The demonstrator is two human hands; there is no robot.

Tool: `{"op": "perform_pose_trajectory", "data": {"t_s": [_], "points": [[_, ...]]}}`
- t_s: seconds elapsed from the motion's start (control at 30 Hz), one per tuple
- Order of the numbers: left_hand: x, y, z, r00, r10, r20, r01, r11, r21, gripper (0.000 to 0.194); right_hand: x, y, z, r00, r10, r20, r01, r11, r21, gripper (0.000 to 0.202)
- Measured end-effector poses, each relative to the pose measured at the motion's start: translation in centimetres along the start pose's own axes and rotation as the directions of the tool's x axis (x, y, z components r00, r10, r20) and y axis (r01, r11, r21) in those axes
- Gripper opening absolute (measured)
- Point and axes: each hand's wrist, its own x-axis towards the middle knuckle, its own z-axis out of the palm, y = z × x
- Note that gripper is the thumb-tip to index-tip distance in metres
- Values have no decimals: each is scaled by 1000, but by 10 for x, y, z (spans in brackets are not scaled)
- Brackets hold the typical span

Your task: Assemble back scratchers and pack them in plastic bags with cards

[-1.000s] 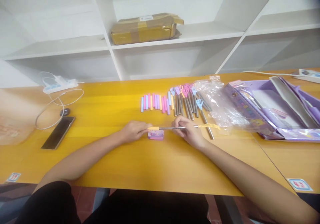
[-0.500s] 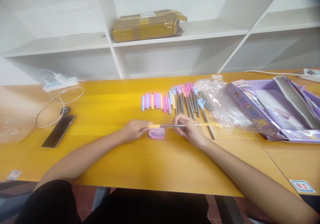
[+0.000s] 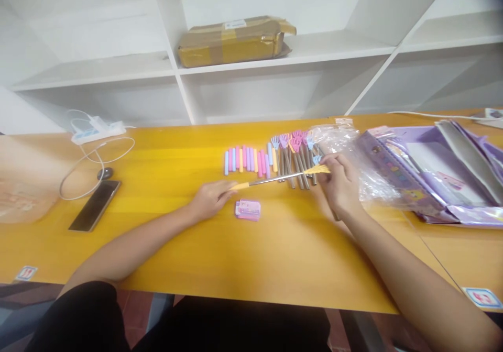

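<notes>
A metal rod (image 3: 277,178) with a yellow grip and a yellow claw-shaped head spans the space between my hands. My left hand (image 3: 212,199) is closed on its yellow grip. At the other end, my right hand (image 3: 341,182) has its fingers closed at the yellow head. Just below the rod lies a small stack of pink and purple cards (image 3: 248,210). Beyond it, several coloured grips (image 3: 247,159) lie in a row, with several metal rods (image 3: 299,166) with pink, purple and blue claw heads to their right.
Clear plastic bags (image 3: 373,176) and an open purple box (image 3: 428,205) are on the right. A phone (image 3: 94,205), a round black object (image 3: 105,173) and a power strip (image 3: 98,130) with a white cable are on the left. A taped carton (image 3: 231,43) sits on the shelf behind.
My right hand has moved right and up, from the middle of the rod to its yellow head. The rod now tilts upward to the right and has risen off the card stack.
</notes>
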Motion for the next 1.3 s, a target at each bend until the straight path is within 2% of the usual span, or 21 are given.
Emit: {"op": "perform_pose_trajectory", "data": {"t_s": [0.07, 0.1, 0.23, 0.33, 0.63, 0.97, 1.3], "points": [[0, 0, 0, 1000, -3, -1, 3, 1000, 15, 39, -1, 6, 0, 995, -13, -98, 7, 998, -68, 24], [0, 0, 0, 1000, -6, -10, 6, 1000, 20, 39, -2, 9, 1, 994, -18, -107, 5, 992, -126, 25], [1, -4, 0, 999, -14, -37, 15, 1000, 10, 37, -5, 15, 2, 996, -89, 28, 93, 924, -372, 31], [2, -8, -1, 1000, 5, -22, -6, 1000, -11, 37, -7, 14, 4, 988, -135, 74, 154, 878, -453, 29], [-1, -10, -3, 1000, 18, 24, -18, 999, -30, 40, -11, -2, 14, 987, -108, 116, 146, 902, -406, 24], [0, -8, -3, 986, 136, -93, -137, 991, -3, 30, -16, 6, 21, 983, -115, 145, 167, 888, -429, 25], [0, -5, -5, 975, 188, -116, -191, 981, -17, 25, -26, 3, 31, 969, -124, 213, 209, 871, -444, 27]]}}
